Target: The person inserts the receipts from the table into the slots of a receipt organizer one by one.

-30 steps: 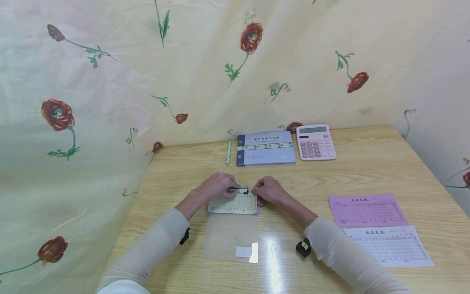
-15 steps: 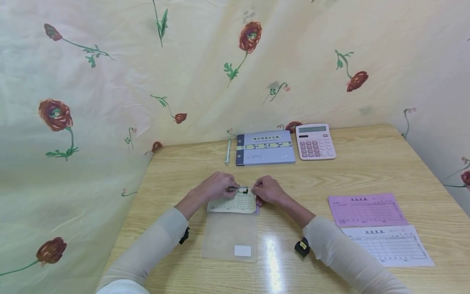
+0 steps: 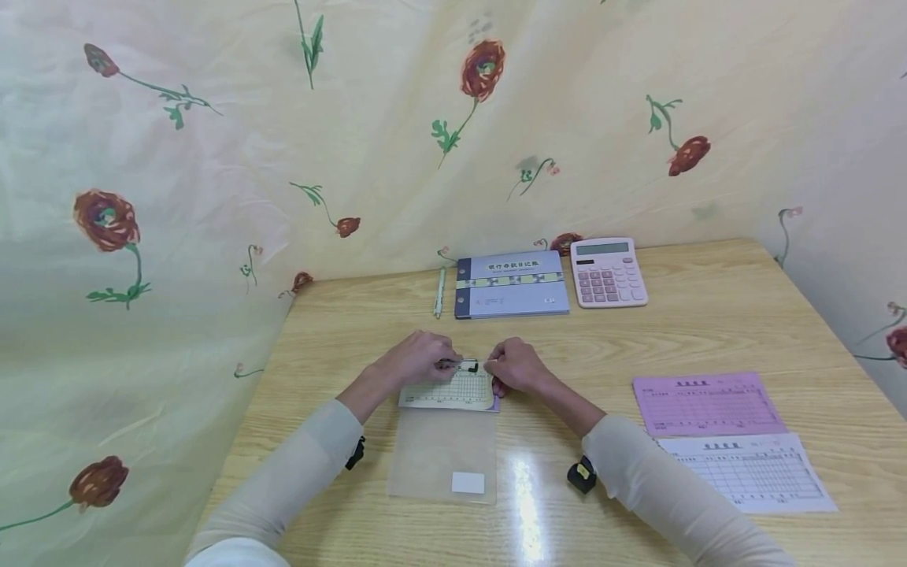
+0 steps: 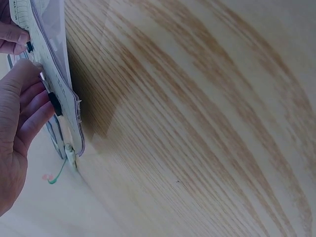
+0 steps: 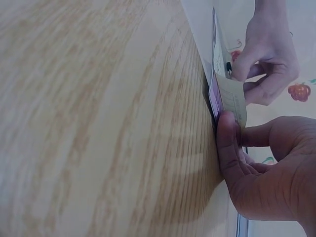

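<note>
A pad of cream printed forms lies on the table, with a purple edge showing beneath. Across its top runs a metal paper fastener with black sliders. My left hand pinches the fastener near its left part, and a black slider shows by the fingers in the left wrist view. My right hand grips the pad's upper right edge. In the right wrist view its thumb and fingers hold the lifted cream sheet, with the purple sheet under it. Some fingertips are hidden behind the papers.
A translucent cover with a white label extends toward me from the pad. Behind lie a pen, a blue ledger book and a pink calculator. Purple and white form sheets lie at right.
Both hands keep their grip in almost the same place. The bright glare on the cover's lower right corner is gone, and the cream sheet's lower edge has shifted slightly.
</note>
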`<state>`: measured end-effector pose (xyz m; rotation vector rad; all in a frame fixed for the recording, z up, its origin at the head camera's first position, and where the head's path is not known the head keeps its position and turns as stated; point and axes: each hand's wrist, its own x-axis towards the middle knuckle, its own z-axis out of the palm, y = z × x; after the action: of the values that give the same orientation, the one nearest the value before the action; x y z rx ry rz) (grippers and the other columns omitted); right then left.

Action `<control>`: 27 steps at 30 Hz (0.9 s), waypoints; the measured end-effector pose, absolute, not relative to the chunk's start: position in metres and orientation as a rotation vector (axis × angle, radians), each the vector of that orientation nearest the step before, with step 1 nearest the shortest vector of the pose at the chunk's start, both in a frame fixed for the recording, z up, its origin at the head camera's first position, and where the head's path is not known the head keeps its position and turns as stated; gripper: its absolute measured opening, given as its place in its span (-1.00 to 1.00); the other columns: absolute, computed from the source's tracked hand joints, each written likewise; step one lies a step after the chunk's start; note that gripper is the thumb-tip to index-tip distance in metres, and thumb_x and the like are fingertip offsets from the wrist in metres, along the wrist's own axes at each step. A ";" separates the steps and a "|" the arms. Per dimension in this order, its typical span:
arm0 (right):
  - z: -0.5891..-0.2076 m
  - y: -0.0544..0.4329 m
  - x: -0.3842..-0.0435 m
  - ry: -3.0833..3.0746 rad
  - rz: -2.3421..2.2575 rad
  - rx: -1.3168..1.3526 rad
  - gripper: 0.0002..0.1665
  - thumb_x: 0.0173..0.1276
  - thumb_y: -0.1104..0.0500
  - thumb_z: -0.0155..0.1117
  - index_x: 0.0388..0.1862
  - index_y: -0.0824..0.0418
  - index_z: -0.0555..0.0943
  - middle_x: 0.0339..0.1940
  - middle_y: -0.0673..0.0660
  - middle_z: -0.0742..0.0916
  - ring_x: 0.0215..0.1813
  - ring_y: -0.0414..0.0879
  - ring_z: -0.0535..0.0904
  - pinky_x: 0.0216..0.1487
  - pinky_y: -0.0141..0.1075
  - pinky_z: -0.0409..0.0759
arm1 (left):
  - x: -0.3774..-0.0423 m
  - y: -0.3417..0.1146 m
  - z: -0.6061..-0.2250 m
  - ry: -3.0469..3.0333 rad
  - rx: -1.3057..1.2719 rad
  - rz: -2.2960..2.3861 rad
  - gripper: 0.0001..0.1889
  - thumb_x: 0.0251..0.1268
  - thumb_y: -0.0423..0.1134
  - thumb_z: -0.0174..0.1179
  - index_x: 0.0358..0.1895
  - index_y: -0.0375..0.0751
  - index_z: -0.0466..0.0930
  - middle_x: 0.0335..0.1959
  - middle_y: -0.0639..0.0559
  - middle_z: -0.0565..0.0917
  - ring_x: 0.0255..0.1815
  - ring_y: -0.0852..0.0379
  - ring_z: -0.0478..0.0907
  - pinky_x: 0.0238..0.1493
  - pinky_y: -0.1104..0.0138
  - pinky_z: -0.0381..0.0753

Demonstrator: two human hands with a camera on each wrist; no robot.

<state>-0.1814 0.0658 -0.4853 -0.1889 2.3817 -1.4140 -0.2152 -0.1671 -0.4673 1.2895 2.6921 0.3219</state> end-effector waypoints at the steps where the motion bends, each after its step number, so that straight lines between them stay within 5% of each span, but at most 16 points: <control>1: -0.486 0.066 -0.182 2.386 -1.411 -0.188 -0.80 0.54 0.34 0.19 -0.11 0.50 0.68 -0.62 0.16 0.71 -0.64 -0.15 0.64 -0.53 -0.33 0.69 | -0.215 -0.167 -0.468 2.692 1.290 0.321 -0.78 0.38 -0.35 0.41 0.03 -0.18 0.85 -0.19 0.03 0.80 -0.38 0.27 0.59 -0.29 0.55 0.59; 27: -0.488 0.064 -0.182 2.398 -1.394 -0.163 -0.82 0.55 0.34 0.22 -0.11 0.48 0.68 -0.61 0.17 0.71 -0.65 -0.15 0.63 -0.53 -0.32 0.70 | -0.219 -0.168 -0.473 2.704 1.307 0.320 -0.79 0.36 -0.31 0.44 0.01 -0.14 0.86 -0.22 0.09 0.80 -0.38 0.34 0.58 -0.27 0.55 0.60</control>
<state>-0.1823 0.0640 -0.4876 -0.1632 2.3976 -1.3939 -0.2186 -0.1678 -0.4729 1.3071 2.7044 0.3199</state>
